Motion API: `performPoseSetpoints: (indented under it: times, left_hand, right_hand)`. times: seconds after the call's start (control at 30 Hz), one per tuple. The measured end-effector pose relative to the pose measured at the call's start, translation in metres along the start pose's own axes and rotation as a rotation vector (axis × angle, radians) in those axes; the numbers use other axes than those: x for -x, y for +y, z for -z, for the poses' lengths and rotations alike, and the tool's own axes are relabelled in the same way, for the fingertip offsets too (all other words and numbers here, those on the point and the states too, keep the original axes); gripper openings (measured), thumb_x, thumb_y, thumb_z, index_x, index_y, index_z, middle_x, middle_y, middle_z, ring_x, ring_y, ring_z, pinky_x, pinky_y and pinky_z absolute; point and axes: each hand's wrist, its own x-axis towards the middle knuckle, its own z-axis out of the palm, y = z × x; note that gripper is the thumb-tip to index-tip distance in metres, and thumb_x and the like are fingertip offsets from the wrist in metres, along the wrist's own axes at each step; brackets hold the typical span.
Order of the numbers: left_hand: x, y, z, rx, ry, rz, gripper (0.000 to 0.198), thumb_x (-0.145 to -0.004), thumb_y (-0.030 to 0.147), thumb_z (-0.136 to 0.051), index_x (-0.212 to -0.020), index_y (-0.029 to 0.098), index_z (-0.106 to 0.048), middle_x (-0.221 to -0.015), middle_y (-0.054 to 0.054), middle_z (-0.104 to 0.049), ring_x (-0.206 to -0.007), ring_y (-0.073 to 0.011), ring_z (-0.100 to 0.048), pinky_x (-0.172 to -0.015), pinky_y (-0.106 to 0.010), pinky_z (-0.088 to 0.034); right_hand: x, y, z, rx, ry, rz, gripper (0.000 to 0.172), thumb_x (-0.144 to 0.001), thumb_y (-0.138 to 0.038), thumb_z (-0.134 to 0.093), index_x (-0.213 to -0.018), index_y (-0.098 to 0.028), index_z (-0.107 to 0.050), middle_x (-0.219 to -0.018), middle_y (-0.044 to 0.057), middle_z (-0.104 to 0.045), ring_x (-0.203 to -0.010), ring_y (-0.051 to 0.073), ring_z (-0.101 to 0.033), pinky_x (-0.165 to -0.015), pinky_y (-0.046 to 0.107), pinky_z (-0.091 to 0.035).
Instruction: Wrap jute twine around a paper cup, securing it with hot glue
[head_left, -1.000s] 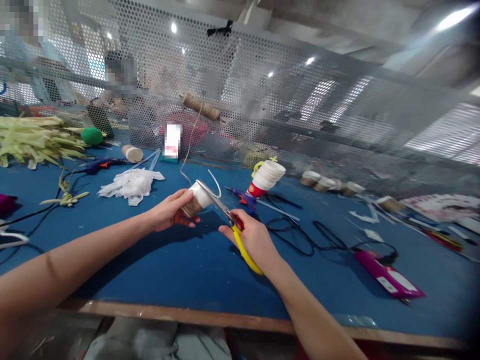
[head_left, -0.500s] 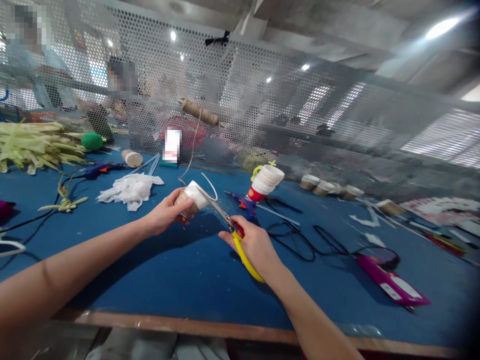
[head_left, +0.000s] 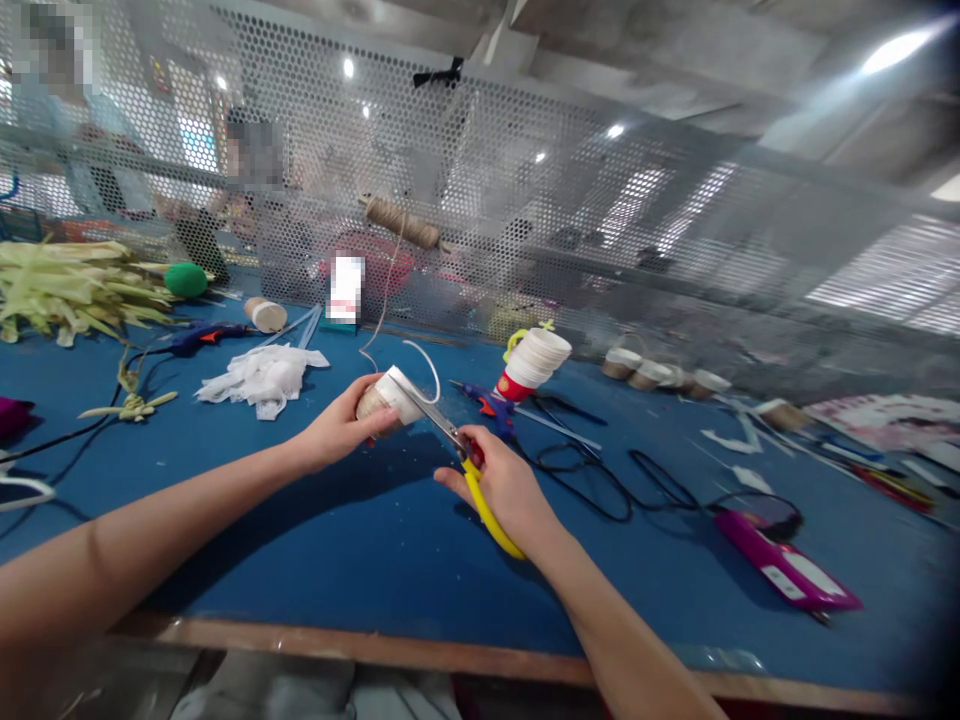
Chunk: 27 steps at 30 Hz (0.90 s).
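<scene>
My left hand (head_left: 339,432) is closed around a small white paper cup (head_left: 388,398) partly wrapped in brown twine, held above the blue table. A thin twine strand rises from the cup to a twine spool (head_left: 401,222) on the mesh wall. My right hand (head_left: 504,482) grips yellow-handled scissors (head_left: 459,450), whose blades reach up to the cup's white rim, where a curled white strip sticks out.
Blue table (head_left: 360,540) with a wooden front edge. A stack of paper cups (head_left: 532,362), a blue glue gun (head_left: 487,400), black cables (head_left: 600,480), a magenta box (head_left: 780,565), white gauze (head_left: 259,375), green leaf strips (head_left: 67,285), a green ball (head_left: 185,279). People work behind the mesh wall.
Both hands stay close together with the cup and scissors; the cup has turned slightly in my left hand and the scissors blades sit a little higher against its rim.
</scene>
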Motion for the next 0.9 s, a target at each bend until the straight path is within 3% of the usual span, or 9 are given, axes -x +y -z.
performPoseSetpoints:
  times: [0.3,0.5,0.7,0.9]
  left_hand:
    - [0.0009,0.0002,-0.0009,0.138,-0.013,0.069,0.058,-0.071,0.038,-0.06,-0.119,0.017,-0.036,-0.092,-0.008,-0.055,-0.068,-0.0137,-0.055,-0.054,-0.025,-0.044]
    - [0.0002,0.0006,0.0028,0.427,-0.188,0.243,0.046,-0.074,0.049,-0.053,-0.105,0.017,-0.045,-0.089,-0.009,-0.057,-0.066,-0.0164,-0.06,-0.058,-0.029,-0.045]
    - [-0.0018,0.0002,0.0033,0.358,-0.091,0.179,0.041,-0.073,0.04,-0.058,-0.104,0.017,-0.044,-0.082,-0.004,-0.054,-0.062,-0.0123,-0.056,-0.052,-0.024,-0.043]
    - [-0.0023,0.0009,0.0046,0.299,-0.071,0.163,0.043,-0.073,0.041,-0.058,-0.104,0.017,-0.043,-0.082,-0.005,-0.053,-0.062,-0.012,-0.055,-0.052,-0.023,-0.042]
  right_hand:
    - [0.0016,-0.0038,0.0005,0.004,0.046,0.008,0.043,-0.067,-0.054,-0.055,-0.089,-0.018,-0.052,-0.068,0.002,-0.056,-0.057,0.014,-0.051,-0.054,0.024,-0.04]
    - [0.0016,-0.0039,0.0028,0.032,0.071,0.025,0.043,-0.068,-0.055,-0.054,-0.089,-0.017,-0.054,-0.066,0.003,-0.057,-0.055,0.014,-0.052,-0.052,0.023,-0.04]
    - [0.0026,-0.0062,0.0062,0.032,0.05,0.03,0.038,-0.07,-0.052,-0.053,-0.084,-0.018,-0.055,-0.064,0.002,-0.059,-0.053,0.014,-0.053,-0.052,0.023,-0.04]
    - [0.003,-0.0065,0.0073,0.04,0.032,0.022,0.035,-0.072,-0.051,-0.052,-0.083,-0.018,-0.056,-0.061,0.002,-0.06,-0.053,0.015,-0.055,-0.052,0.023,-0.04]
